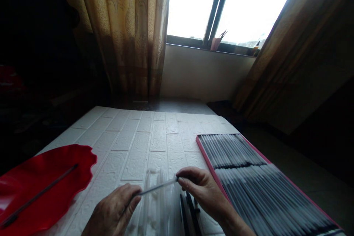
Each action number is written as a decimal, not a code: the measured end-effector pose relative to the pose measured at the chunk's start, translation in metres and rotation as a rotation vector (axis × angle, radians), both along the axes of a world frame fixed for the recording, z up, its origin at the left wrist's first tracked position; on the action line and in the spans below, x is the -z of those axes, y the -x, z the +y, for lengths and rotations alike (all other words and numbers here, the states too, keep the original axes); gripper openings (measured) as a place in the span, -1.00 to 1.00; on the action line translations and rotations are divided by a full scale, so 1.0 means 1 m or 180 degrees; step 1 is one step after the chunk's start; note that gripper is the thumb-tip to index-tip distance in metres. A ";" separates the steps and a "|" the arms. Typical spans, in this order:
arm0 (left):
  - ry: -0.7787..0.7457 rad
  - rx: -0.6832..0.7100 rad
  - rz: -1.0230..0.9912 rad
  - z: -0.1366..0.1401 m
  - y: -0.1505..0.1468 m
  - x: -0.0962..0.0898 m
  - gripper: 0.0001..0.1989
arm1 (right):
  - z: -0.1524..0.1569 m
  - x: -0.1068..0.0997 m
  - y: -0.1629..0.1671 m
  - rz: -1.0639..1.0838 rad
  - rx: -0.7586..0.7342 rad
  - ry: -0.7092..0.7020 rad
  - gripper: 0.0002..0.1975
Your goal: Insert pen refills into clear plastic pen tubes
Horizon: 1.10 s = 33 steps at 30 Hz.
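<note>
Seen from the wearer's head, looking fwd and down; clock positions run from the centre of the view. Two bare hands hold a thin rod (159, 186), greyish and a bit blurred, at approx 6 o'clock, over the table (143, 143). L hand (114, 208), at 7 o'clock, pinches one end btwn thumb and forefinger; R hand (200, 187), at 5 o'clock, pinches the other end the same way, so the rod spans the gap, its R end pointing toward approx 2 o'clock. Beneath it lie clear plastic pieces (155, 212), too blurred to make out, w/ a few slim black items (190, 214) beside them, partly hidden by the R hand.

At 4 o'clock, a red-edged box (207, 158) is packed w/ slim grey rods (257, 191) in two rows, side by side. At 8 o'clock, a red dish (58, 202) w/ a wavy rim has one dark rod (41, 194) lying across it at a slant. The tabletop is white w/ a raised brick pattern.

Background: bright window (190, 7) at 1 o'clock, w/ a pinkish cup (215, 44) of thin sticks on its sill; gold patterned curtain (127, 25) btwn 10 and 11 o'clock, another curtain (287, 33) at 2 o'clock, in shadow
</note>
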<state>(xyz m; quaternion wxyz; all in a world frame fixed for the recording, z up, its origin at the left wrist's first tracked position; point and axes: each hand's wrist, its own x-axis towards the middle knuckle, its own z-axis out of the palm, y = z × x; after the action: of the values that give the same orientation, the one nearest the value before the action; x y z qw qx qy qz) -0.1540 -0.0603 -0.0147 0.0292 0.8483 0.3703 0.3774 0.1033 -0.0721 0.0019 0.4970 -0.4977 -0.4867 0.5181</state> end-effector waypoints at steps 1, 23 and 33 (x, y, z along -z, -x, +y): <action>0.0014 0.0018 -0.0016 0.000 0.000 -0.001 -0.69 | 0.000 0.000 0.000 0.0021 0.0003 -0.0008 -0.72; 0.0530 0.0020 -0.0081 0.001 0.005 0.015 -0.69 | -0.005 -0.009 -0.025 -0.3602 0.0090 -0.0056 -0.87; 0.0525 0.0106 0.0068 0.002 0.006 0.017 -0.72 | -0.009 -0.008 -0.023 -0.3881 -0.0087 0.0038 -0.87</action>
<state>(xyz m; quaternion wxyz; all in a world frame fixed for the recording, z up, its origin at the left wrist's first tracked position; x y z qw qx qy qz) -0.1598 -0.0586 -0.0322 0.1013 0.8530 0.3864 0.3360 0.1268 -0.0810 0.0102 0.1194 -0.7011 -0.6870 0.1489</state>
